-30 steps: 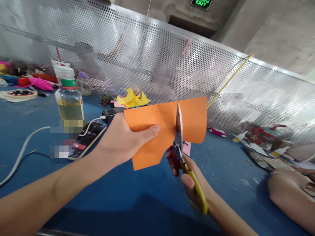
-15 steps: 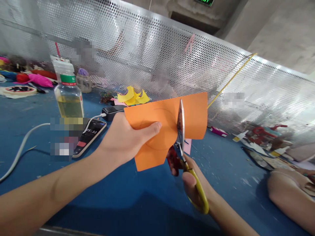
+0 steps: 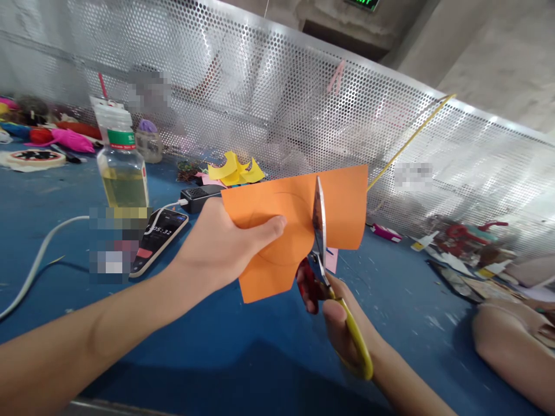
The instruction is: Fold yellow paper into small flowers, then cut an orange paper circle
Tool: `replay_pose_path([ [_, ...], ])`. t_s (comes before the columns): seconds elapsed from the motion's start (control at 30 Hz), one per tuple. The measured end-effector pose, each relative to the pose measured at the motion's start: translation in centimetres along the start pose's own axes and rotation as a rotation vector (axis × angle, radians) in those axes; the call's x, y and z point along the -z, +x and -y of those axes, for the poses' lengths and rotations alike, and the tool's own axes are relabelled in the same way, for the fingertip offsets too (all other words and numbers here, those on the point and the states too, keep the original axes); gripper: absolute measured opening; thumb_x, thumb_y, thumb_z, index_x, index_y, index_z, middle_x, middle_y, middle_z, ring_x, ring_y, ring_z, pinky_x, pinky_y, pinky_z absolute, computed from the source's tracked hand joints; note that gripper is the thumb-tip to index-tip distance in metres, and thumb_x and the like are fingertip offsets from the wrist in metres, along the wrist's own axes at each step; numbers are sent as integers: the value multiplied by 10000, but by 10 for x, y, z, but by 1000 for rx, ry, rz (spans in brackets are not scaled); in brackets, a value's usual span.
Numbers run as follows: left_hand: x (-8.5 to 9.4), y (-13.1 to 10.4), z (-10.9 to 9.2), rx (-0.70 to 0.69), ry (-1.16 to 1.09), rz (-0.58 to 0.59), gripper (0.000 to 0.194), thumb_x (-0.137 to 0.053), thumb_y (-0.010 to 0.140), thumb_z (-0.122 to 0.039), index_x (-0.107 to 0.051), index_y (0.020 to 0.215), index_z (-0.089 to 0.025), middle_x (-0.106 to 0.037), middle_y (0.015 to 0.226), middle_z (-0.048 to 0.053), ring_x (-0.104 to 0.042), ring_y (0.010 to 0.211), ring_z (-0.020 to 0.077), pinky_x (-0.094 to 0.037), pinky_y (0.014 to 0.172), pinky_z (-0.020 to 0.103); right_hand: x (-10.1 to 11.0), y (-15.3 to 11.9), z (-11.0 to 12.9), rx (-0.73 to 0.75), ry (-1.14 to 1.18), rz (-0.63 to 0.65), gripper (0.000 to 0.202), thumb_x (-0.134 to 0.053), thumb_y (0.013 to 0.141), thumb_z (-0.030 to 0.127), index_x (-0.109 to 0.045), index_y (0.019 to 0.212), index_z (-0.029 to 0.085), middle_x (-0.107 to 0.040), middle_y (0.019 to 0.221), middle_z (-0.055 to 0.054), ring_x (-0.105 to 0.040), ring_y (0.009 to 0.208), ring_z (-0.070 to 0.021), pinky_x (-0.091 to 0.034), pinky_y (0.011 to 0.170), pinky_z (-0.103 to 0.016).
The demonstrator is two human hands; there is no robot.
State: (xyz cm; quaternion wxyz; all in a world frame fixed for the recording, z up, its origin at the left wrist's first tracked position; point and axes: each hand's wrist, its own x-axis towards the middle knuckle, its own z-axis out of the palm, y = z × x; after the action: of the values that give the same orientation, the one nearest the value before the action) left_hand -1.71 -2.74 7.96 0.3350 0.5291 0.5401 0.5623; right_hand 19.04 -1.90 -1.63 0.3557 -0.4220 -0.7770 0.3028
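Held up above the blue table is a sheet of orange paper (image 3: 277, 271) with a faint round line drawn on it. My left hand (image 3: 221, 242) pinches its left side, thumb in front and fingers hidden behind. In my right hand (image 3: 340, 318) are scissors (image 3: 319, 222) with a yellow handle and a red one. One blade lies in front of the paper, the other is hidden behind it. A cut runs up from the lower edge to the blades, and the right part of the sheet bends away.
On the left of the table (image 3: 208, 358) stand a bottle of yellowish liquid (image 3: 124, 179) and a phone (image 3: 160, 240) with a white cable. Yellow paper scraps (image 3: 236, 169) lie behind the sheet. Another person's arm (image 3: 511, 346) rests at the right. A perforated metal screen (image 3: 277, 86) runs behind.
The paper, scissors and both hands show only a very slight shift to the right and down. The handles look slightly wider apart. The grip of each hand is the same.
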Motion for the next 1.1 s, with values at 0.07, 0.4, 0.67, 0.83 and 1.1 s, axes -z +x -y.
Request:
replay_pose_path([
  [0.07, 1, 0, 0, -21, 9, 43, 153, -707, 604, -282, -636, 651, -154, -659, 628, -48, -598, 584, 103, -414, 432, 114, 0, 0, 2, -2, -21, 5, 724, -216, 634, 855, -458, 875, 216, -410, 658, 23, -359, 527, -118, -299, 493, -273],
  [0.4, 1, 4, 4, -76, -82, 120, 109, -667, 642, -219, -627, 687, -128, -663, 675, -14, -604, 602, 96, -422, 439, 117, 0, 2, 4, -19, -41, -8, 718, -200, 619, 865, -435, 784, 207, -406, 637, 23, -339, 523, -114, -292, 495, -269],
  [0.67, 9, 10, 11, -147, 44, 137, 208, -672, 657, -320, -639, 766, -145, -659, 675, -11, -587, 543, 76, -447, 434, 114, 3, 2, 9, -57, -108, 2, 736, -163, 599, 874, -427, 745, 202, -402, 571, 32, -346, 485, -111, -302, 476, -266],
  [0.83, 15, 20, 11, -111, 67, 212, 188, -665, 652, -293, -652, 759, -139, -668, 672, 9, -598, 528, 98, -466, 427, 144, 5, 3, 11, -73, -161, 25, 755, -150, 587, 882, -429, 737, 196, -407, 571, 30, -350, 465, -102, -299, 452, -255],
  [1.1, 16, 22, 7, -35, 42, 256, 280, -682, 617, -313, -673, 838, -140, -700, 753, 38, -634, 564, 139, -496, 444, 198, 3, 4, 12, -61, -163, 67, 748, -126, 607, 870, -426, 729, 196, -413, 532, 33, -367, 453, -105, -323, 439, -252],
])
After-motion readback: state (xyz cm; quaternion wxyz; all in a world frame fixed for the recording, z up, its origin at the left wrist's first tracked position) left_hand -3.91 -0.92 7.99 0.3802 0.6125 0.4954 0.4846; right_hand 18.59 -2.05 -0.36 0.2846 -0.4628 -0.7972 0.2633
